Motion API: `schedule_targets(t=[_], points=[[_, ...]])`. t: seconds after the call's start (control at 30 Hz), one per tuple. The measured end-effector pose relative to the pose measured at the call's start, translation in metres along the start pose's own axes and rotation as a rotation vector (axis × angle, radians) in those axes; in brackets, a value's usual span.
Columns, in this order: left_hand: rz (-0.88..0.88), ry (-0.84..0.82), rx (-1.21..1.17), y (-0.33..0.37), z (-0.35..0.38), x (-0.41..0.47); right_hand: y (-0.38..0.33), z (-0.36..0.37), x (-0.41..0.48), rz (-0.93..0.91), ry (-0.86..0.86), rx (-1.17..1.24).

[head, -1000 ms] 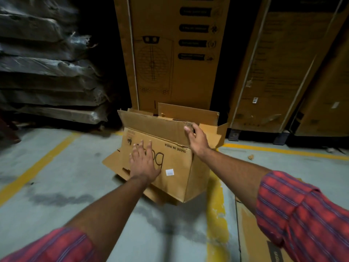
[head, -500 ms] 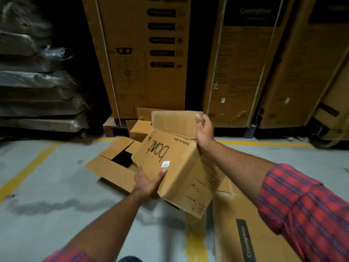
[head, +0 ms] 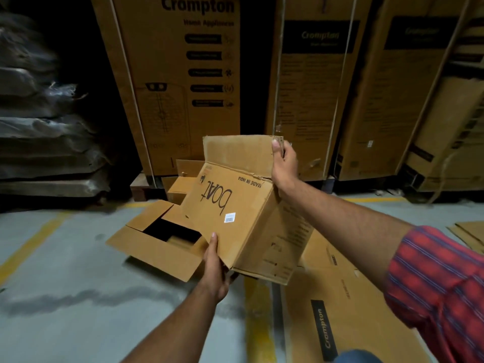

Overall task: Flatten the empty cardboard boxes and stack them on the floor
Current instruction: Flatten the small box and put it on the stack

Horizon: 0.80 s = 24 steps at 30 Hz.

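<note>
Cardboard boat box [head: 235, 205] mid-frame, raised off the floor [head: 78, 284], not yet flattened. My left fingers [head: 213, 239] clasp its lower corner; right fingers [head: 275, 149] pinch the top flap. One flat sheet [head: 340, 305] lies lower right. Open box [head: 157, 247] left of centre waits. Mostly undone, I judge.

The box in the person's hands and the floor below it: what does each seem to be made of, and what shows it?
The box: brown cardboard, matt, likely corrugated; creased flaps, a torn edge and printed ink show it. The floor: probably concrete, grey and smooth with a dull sheen, marked with yellow painted lines.
</note>
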<state>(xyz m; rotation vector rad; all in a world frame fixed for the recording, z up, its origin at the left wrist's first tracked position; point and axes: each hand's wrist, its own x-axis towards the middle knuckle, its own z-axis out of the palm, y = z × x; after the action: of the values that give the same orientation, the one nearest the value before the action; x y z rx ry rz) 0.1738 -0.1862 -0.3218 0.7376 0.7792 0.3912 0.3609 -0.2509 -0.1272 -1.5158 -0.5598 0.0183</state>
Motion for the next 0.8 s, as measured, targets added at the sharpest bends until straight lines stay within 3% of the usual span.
schedule_targets(t=[0.13, 0.37, 0.57, 0.7, 0.8], points=[[-0.022, -0.113, -0.218, -0.016, 0.01, -0.013, -0.019, -0.006, -0.012, -0.041, -0.026, 0.017], [-0.098, -0.179, -0.239, -0.043, 0.024, -0.032, -0.033, -0.014, -0.023, -0.183, -0.13, -0.111], [-0.046, -0.192, -0.303, -0.052, 0.025, -0.029, -0.033, -0.022, -0.026, -0.124, -0.242, -0.269], [0.009, -0.189, -0.298, -0.042, 0.027, -0.026, -0.019, -0.038, -0.037, -0.216, -0.394, -0.58], [0.035, -0.186, -0.294, -0.03, 0.026, -0.022, 0.002, -0.051, -0.053, -0.352, -0.357, -0.805]])
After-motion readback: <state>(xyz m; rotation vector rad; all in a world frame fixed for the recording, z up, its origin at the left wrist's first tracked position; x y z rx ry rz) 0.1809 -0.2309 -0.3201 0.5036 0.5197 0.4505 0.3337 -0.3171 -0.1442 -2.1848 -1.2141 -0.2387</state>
